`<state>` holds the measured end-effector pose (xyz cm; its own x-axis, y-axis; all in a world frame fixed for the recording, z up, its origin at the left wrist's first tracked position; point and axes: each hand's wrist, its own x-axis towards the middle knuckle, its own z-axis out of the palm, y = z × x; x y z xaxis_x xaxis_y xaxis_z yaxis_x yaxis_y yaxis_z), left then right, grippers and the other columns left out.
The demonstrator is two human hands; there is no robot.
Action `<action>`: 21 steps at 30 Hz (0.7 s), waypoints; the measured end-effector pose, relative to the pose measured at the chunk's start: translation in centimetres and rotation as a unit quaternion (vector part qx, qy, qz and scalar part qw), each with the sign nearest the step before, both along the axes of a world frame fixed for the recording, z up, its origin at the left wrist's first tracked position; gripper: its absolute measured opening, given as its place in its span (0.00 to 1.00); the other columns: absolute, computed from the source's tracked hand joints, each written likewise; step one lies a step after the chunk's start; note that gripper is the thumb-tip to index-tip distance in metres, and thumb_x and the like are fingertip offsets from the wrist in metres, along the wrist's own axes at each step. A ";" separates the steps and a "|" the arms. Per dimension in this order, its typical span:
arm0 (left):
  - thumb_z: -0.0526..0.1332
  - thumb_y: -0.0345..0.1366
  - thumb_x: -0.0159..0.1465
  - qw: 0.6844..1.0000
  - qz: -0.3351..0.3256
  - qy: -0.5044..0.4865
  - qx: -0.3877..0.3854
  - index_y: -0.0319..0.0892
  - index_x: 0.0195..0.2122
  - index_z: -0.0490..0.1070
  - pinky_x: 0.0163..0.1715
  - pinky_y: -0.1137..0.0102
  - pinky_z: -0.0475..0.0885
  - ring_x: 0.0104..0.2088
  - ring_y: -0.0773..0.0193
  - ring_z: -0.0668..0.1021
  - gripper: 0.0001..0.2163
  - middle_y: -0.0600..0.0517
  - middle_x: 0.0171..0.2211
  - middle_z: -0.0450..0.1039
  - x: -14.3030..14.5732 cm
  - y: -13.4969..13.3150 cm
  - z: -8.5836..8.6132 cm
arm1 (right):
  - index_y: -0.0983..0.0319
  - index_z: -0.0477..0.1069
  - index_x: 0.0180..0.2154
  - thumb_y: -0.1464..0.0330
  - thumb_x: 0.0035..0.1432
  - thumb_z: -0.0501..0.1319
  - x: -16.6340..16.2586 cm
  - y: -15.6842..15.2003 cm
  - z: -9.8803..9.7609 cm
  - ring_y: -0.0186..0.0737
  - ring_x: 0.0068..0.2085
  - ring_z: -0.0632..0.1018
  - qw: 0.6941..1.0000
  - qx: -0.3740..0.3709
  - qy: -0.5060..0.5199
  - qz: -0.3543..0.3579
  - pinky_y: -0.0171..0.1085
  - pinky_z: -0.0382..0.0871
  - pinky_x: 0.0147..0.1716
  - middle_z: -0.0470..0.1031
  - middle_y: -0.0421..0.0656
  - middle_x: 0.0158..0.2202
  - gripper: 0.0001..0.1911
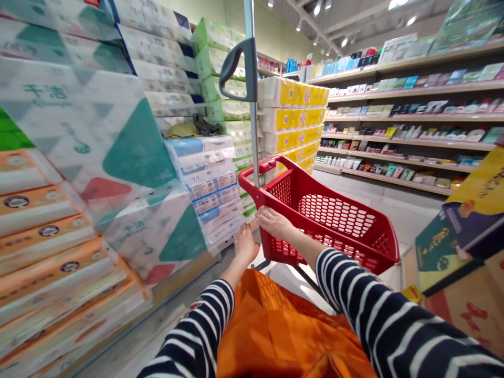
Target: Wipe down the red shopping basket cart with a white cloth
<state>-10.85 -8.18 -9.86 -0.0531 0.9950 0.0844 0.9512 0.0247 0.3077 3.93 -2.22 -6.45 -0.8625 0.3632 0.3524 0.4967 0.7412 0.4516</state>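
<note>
I look down an aisle of a shop. My left hand (244, 242) reaches to the bottom of a blue-and-white tissue pack (208, 184) on the left-hand stack, fingers pressed against its lower edge. My right hand (273, 220) rests with fingers stretched over the near rim of a red shopping basket (334, 215) on wheels. The basket is empty inside, and its grey pull handle (240, 68) stands upright on a metal pole. Both my sleeves are navy with white stripes.
Tall stacks of tissue and paper-roll packs (98, 157) fill the left side; yellow packs (293, 113) stand behind the basket. Long shelves (409, 121) of small goods run along the right. Cardboard boxes (464, 247) sit near right. An orange cloth (283, 336) lies below my arms.
</note>
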 end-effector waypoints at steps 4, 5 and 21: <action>0.55 0.30 0.55 1.000 -0.008 0.016 -0.018 0.35 0.64 0.47 0.62 0.52 0.46 0.65 0.54 0.52 0.34 0.40 0.66 0.45 -0.2 -0.7 -1.2 | 0.66 0.72 0.46 0.76 0.61 0.52 1.0 -1.9 -4.0 0.45 0.55 0.70 0.997 -0.075 0.003 -0.024 0.47 0.64 0.56 0.74 0.50 0.48 0.15; 0.55 0.31 0.55 1.000 -0.009 0.017 -0.016 0.35 0.64 0.47 0.62 0.52 0.46 0.65 0.54 0.52 0.34 0.39 0.66 0.45 0.0 -0.8 -1.2 | 0.65 0.72 0.46 0.76 0.61 0.52 1.2 -2.0 -3.8 0.45 0.56 0.69 0.997 -0.078 0.015 -0.013 0.48 0.63 0.57 0.73 0.50 0.49 0.15; 0.54 0.29 0.53 0.997 -0.076 0.017 0.007 0.31 0.63 0.48 0.63 0.51 0.45 0.66 0.54 0.50 0.35 0.39 0.66 0.45 5.3 -3.2 -1.7 | 0.66 0.64 0.56 0.77 0.59 0.50 6.2 -4.6 -6.6 0.47 0.60 0.64 0.995 -0.062 0.063 -0.051 0.49 0.61 0.58 0.69 0.50 0.55 0.23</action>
<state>-5.54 -11.34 -11.56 0.1012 0.9900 0.0978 0.9535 -0.1246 0.2743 10.17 -6.79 -13.01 -0.7706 0.4938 0.4030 0.6190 0.7304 0.2888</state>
